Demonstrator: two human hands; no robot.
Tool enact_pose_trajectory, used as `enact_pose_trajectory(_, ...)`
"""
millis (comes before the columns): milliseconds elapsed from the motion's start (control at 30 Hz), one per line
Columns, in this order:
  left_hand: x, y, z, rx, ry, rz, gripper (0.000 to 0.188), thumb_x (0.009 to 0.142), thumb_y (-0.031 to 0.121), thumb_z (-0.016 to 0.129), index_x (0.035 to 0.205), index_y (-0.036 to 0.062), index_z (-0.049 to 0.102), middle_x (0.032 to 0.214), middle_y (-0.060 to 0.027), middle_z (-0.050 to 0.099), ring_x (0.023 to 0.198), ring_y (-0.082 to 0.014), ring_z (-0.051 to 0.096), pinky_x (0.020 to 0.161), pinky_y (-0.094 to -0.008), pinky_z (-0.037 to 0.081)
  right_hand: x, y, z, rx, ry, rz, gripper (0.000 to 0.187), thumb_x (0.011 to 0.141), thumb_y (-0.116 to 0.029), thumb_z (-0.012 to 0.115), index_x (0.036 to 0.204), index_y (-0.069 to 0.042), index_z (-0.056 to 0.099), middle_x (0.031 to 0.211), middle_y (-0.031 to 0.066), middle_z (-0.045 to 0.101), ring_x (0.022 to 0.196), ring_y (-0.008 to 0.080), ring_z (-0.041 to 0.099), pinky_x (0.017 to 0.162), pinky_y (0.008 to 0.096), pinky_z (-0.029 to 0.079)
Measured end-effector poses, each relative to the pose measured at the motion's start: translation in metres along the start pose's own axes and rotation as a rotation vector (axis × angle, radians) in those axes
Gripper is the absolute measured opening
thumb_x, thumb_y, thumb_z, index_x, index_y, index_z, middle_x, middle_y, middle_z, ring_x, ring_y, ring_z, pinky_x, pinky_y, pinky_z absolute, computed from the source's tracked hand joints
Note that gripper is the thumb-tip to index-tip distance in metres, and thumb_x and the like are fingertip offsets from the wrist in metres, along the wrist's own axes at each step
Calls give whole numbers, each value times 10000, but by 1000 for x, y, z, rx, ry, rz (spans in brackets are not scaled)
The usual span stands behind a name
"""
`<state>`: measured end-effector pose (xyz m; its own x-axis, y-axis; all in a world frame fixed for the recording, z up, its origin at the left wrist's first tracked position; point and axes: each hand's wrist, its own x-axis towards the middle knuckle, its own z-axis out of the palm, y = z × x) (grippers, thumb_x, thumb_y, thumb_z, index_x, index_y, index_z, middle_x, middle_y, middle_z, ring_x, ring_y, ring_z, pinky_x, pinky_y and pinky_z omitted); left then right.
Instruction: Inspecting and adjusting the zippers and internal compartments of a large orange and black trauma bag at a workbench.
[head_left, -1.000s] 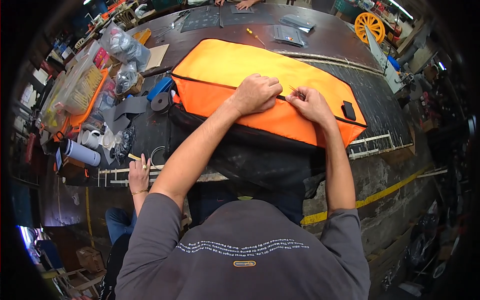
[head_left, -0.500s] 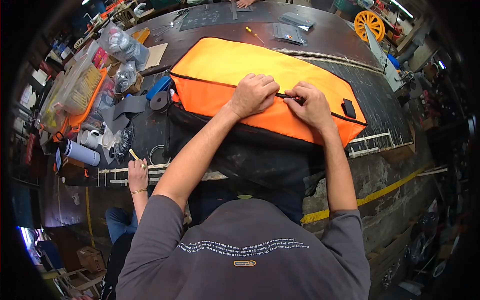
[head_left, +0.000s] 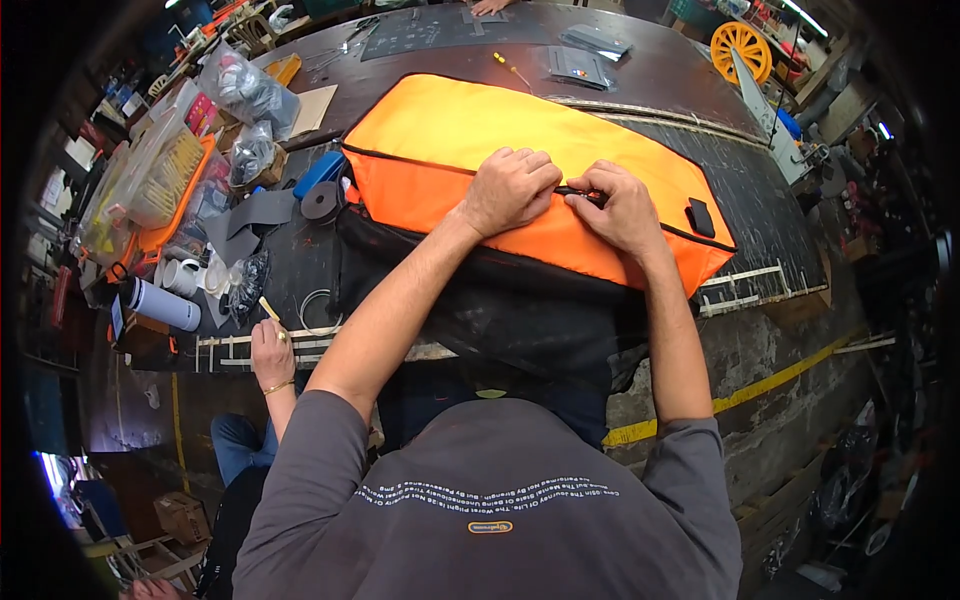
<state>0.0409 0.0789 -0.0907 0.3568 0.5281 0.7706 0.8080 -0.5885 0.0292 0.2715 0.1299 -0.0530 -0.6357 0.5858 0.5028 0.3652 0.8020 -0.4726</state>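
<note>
A large boxy fabric bag, yellow-orange on its top panel and deeper orange on its side, lies across the table in front of me. Black edging runs along its seams, and a short black tab sits near its right end. My left hand is closed on the bag's near seam, knuckles up. Just right of it, my right hand pinches the black edging between thumb and bent fingers. What lies under my left fingers is hidden. Black fabric hangs from the bag over the table's near edge.
Left of the bag are a roll of dark strap, a white mug, a pale bottle and a plastic box. Another person's hand rests at the table edge. A yellow-handled screwdriver lies beyond the bag.
My hands keep almost the same grip and place on the bag. The other person's hand at the left edge has shifted slightly. Part of another hand now shows at the lower left.
</note>
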Motion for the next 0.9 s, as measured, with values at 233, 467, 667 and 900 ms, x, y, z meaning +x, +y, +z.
enact_pose_trajectory(233,2,2,-3,-38,40,-49,119,887,131,747,976,103,673,911,-61,670,843,-270,699,736,-424,534,0,5,1,-10,-19,-13,155,870,-125,862,968,-22,801,924,93,748,897,272,742,839,400,599)
enact_pose_trajectory(467,7,1,-24,-280,19,-405,45,995,75,707,1014,36,695,896,-120,755,736,-285,732,686,-393,569,-13,-15,-8,-17,-5,178,244,890,-192,873,1050,-27,792,911,127,741,859,310,744,796,408,583)
enact_pose_trajectory(667,-5,8,-31,-342,-87,-485,62,987,107,727,996,47,740,857,-115,751,773,-283,744,715,-394,577,-37,0,17,-195,152,-25,95,875,-140,804,962,-104,813,833,65,742,792,304,728,705,463,535)
enact_pose_trajectory(900,-5,7,-27,-181,-245,-201,73,861,134,783,906,76,788,874,-79,754,846,-296,725,768,-439,575,-50,5,33,-302,204,-124,117,841,-81,775,946,-125,799,789,29,698,747,248,672,669,417,444)
